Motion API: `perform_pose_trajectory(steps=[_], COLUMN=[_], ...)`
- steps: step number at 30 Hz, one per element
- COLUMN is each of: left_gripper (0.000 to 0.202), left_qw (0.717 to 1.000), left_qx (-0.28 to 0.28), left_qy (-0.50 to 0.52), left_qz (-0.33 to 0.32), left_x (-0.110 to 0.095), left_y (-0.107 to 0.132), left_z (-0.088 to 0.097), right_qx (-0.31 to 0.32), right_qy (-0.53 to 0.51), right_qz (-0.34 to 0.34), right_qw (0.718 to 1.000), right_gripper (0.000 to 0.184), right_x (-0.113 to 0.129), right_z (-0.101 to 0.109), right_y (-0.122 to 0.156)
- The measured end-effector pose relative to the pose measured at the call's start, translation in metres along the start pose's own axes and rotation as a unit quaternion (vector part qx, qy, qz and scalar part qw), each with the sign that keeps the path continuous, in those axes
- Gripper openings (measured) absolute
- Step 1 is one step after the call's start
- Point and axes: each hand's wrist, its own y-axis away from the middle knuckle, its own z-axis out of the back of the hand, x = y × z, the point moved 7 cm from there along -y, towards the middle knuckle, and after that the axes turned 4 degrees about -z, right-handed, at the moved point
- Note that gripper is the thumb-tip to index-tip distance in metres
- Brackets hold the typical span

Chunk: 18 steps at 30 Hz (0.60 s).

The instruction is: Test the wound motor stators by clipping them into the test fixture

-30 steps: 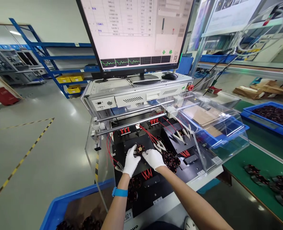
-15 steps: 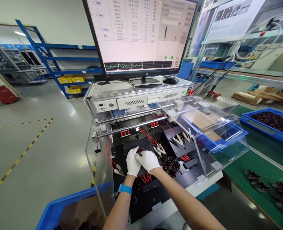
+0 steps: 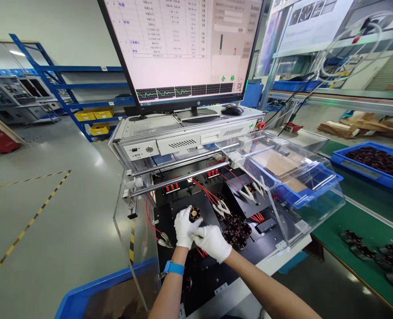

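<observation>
1. Pinching a small wound stator [image 3: 195,214] at its rim, the left hand [image 3: 184,227] in a white glove holds it just above the black fixture plate [image 3: 179,208] of the test station, fingers closed around its lower edge.
2. The right hand [image 3: 212,241], also gloved, sits just beside the left and below the stator; its fingers are curled, and I cannot tell whether they grip a lead wire or nothing.
3. Red test leads [image 3: 205,189] with metal clips [image 3: 223,206] lie just right of the stator; more stators [image 3: 238,230] are heaped on the plate nearby.
4. Judging by its look, the stator is light yet rigid, a metal core wrapped in fine copper winding. The winding and thin leads seem fragile, so the outer rim of the core is the safer place to hold, not the coils.
5. A clear hinged cover [image 3: 292,186] stands open to the right, and the monitor [image 3: 183,48] rises behind.
</observation>
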Motion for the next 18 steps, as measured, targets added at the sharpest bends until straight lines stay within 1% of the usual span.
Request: perform_pose_trajectory(steps=[1,2,3,5,6,7,8,9,10,11,12,14,16,18], left_gripper=[0.054,0.057,0.062,0.071,0.072,0.068,0.059,0.046,0.035,0.026,0.021,0.019,0.020,0.019], left_qw=[1.000,1.000,0.999,0.997,0.994,0.991,0.986,0.981,0.975,0.970,0.967,0.964,0.966,0.970], left_qx=[0.002,-0.002,-0.015,-0.061,-0.085,-0.105,-0.118,-0.124,-0.122,-0.116,-0.106,-0.073,-0.042,-0.028], left_qy=[-0.011,-0.018,-0.021,-0.026,-0.031,-0.037,-0.043,-0.051,-0.060,-0.069,-0.077,-0.087,-0.087,-0.077], left_qz=[-0.001,-0.008,-0.018,-0.039,-0.056,-0.079,-0.108,-0.142,-0.175,-0.201,-0.220,-0.240,-0.239,-0.229], left_x=[0.000,-0.001,-0.003,-0.009,-0.012,-0.017,-0.022,-0.028,-0.035,-0.040,-0.044,-0.051,-0.057,-0.060], left_y=[0.000,0.000,0.001,0.005,0.008,0.012,0.014,0.017,0.018,0.019,0.020,0.019,0.017,0.016], left_z=[-0.001,0.000,0.002,0.009,0.014,0.018,0.022,0.025,0.027,0.029,0.029,0.026,0.022,0.017], right_qx=[0.000,-0.015,-0.045,-0.109,-0.123,-0.118,-0.100,-0.077,-0.057,-0.044,-0.038,-0.039,-0.041,-0.034], right_qy=[0.002,-0.011,-0.030,-0.050,-0.039,-0.012,0.024,0.064,0.098,0.123,0.138,0.140,0.130,0.119], right_qz=[0.014,0.007,-0.024,-0.132,-0.186,-0.224,-0.243,-0.245,-0.238,-0.229,-0.222,-0.217,-0.222,-0.239], right_qw=[1.000,1.000,0.998,0.984,0.974,0.967,0.965,0.964,0.965,0.964,0.965,0.965,0.965,0.963], right_gripper=[0.025,0.026,0.028,0.030,0.034,0.044,0.059,0.073,0.080,0.079,0.072,0.055,0.047,0.044], right_x=[-0.001,-0.006,-0.018,-0.054,-0.074,-0.091,-0.105,-0.116,-0.123,-0.128,-0.131,-0.131,-0.129,-0.129], right_z=[0.006,0.016,0.029,0.053,0.060,0.063,0.062,0.058,0.053,0.048,0.043,0.039,0.039,0.043], right_y=[0.003,0.002,-0.003,-0.021,-0.032,-0.044,-0.056,-0.067,-0.076,-0.082,-0.086,-0.088,-0.085,-0.080])
